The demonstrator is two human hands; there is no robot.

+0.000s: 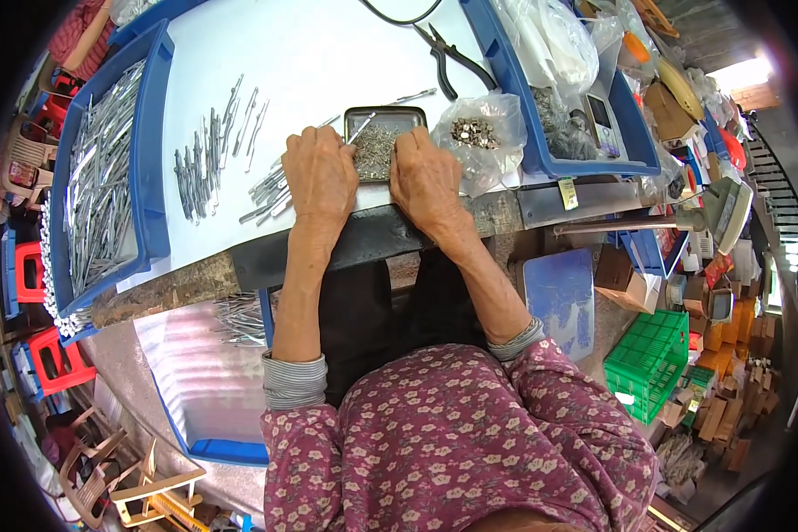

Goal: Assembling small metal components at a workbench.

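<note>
In the head view, the left hand [322, 173] and right hand [427, 177] were apart, fingers curled at either side of a dark tray [408, 114] of small metal parts [377, 149], upper centre — whether either pinched anything, I could not tell. A wrist's nudge might have tipped the tray, or spilled the clear plastic bag [508, 133] beside it. Loose metal rods [270, 189] crowded the left hand; pliers [439, 47] and a blue bin [585, 167] hemmed the upper right.

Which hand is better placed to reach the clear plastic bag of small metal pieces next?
Probably the right hand: it is at the right side of the dark-rimmed rectangular tray, beside the clear plastic bag. The left hand is at the tray's left side, farther away. What either grips is hidden.
</note>
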